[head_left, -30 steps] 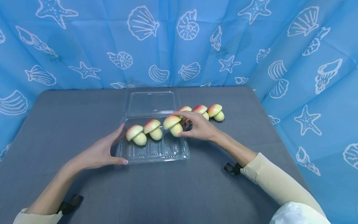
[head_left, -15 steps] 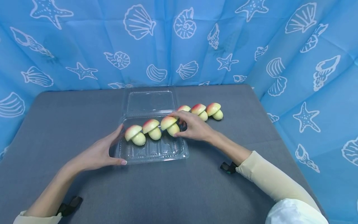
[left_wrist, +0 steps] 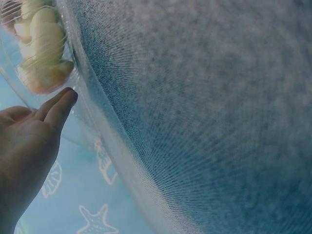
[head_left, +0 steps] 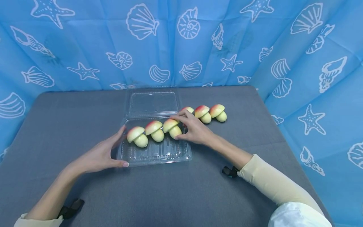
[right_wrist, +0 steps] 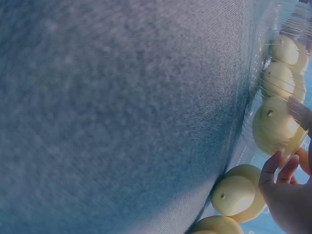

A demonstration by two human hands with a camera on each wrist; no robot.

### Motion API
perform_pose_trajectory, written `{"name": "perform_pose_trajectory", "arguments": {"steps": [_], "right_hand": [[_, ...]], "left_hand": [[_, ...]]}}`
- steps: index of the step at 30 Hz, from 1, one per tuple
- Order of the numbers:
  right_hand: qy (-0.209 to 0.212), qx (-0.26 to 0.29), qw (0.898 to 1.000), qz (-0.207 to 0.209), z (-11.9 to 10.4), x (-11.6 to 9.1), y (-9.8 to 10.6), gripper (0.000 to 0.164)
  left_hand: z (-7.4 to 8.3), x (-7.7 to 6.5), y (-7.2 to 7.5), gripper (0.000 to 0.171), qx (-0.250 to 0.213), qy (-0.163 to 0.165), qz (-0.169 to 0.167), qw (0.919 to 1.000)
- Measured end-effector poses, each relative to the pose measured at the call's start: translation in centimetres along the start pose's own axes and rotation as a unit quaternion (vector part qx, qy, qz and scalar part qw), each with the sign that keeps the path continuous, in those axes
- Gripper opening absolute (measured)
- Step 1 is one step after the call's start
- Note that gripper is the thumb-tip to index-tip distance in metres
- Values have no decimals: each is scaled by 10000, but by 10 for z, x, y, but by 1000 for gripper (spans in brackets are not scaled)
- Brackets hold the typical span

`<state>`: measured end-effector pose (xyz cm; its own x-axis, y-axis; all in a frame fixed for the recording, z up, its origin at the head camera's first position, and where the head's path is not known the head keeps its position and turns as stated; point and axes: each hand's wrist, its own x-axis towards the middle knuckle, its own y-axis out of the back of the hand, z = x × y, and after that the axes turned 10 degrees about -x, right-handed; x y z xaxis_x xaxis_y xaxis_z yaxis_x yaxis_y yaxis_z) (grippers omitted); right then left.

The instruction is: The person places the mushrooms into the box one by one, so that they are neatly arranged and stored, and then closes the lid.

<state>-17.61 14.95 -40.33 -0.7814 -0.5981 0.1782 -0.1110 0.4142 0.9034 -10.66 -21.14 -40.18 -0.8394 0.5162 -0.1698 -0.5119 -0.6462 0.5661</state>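
Note:
A clear plastic clamshell box (head_left: 154,154) stands with its lid folded back. Two yellow toy mushrooms with red-tinted caps, a left one (head_left: 137,136) and a middle one (head_left: 154,130), lie tilted in its tray. My right hand (head_left: 195,127) pinches a third toy mushroom (head_left: 172,128) between thumb and fingers, over the tray's right part; the right wrist view shows that mushroom (right_wrist: 274,126) behind the clear wall. At the box's left side, my left hand (head_left: 103,153) has its thumb by the front corner and straight fingers along the edge, as the fingers (left_wrist: 58,107) in the left wrist view confirm.
Three more toy mushrooms stand in a row behind my right hand: one partly hidden (head_left: 187,109), a middle one (head_left: 203,114) and a right one (head_left: 218,113). The open lid (head_left: 153,102) lies toward the back. A blue shell-print curtain (head_left: 170,41) borders the grey table (head_left: 158,195).
The right hand has moved slightly left and down with its toy mushroom, which sits nearer the middle one. My left hand keeps its place at the box.

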Motion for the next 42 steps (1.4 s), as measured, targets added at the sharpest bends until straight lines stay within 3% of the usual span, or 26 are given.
{"name": "perform_pose_trajectory", "arguments": {"steps": [11, 27, 35, 42], "right_hand": [[-100, 22, 9999, -75, 0, -1, -1, 76], [47, 353, 9992, 153, 6, -5, 1, 73], [181, 1060, 9934, 397, 13, -7, 7, 65], [96, 1211, 9913, 507, 24, -14, 15, 65]], "left_hand": [[3, 0, 1, 125, 31, -63, 22, 10000], [1, -1, -1, 125, 36, -71, 29, 10000], [1, -1, 0, 125, 34, -98, 42, 9999], [2, -1, 0, 125, 29, -92, 6, 10000]]}}
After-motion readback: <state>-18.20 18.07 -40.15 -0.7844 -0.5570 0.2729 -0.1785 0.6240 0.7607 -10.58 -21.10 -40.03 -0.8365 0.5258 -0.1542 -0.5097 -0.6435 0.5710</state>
